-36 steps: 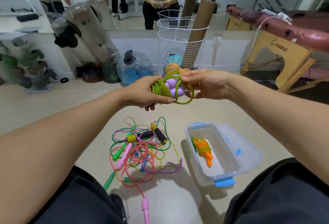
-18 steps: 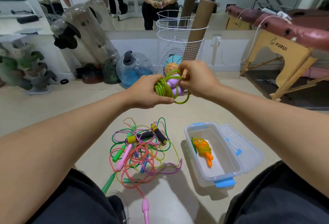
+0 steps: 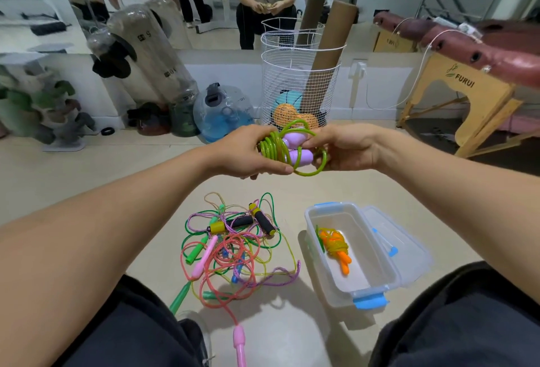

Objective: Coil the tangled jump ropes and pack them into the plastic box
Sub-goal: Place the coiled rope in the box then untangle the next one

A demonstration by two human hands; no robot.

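A green jump rope [image 3: 273, 149] with two lilac handles [image 3: 298, 156] is held up in front of me as a tight coil. My left hand [image 3: 245, 153] grips the coil from the left, and my right hand [image 3: 339, 147] pinches a loop of the same rope from the right. On the floor below lies a tangle of several ropes [image 3: 233, 250] in pink, green, purple and yellow, with black foam handles. Right of it stands the open clear plastic box [image 3: 377, 286] with blue clips, holding one coiled rope with orange handles [image 3: 339, 250].
The box lid [image 3: 409, 252] lies against the box's right side. A white wire basket [image 3: 298, 86] with cardboard tubes and balls stands ahead by a mirror wall. A water jug [image 3: 222, 112] is left of it, a wooden massage table [image 3: 467, 74] at right. My knees frame the floor.
My right hand has swung from over the top of the coil round to its right side, carrying a green loop around the bundle. The left hand kept its grip.
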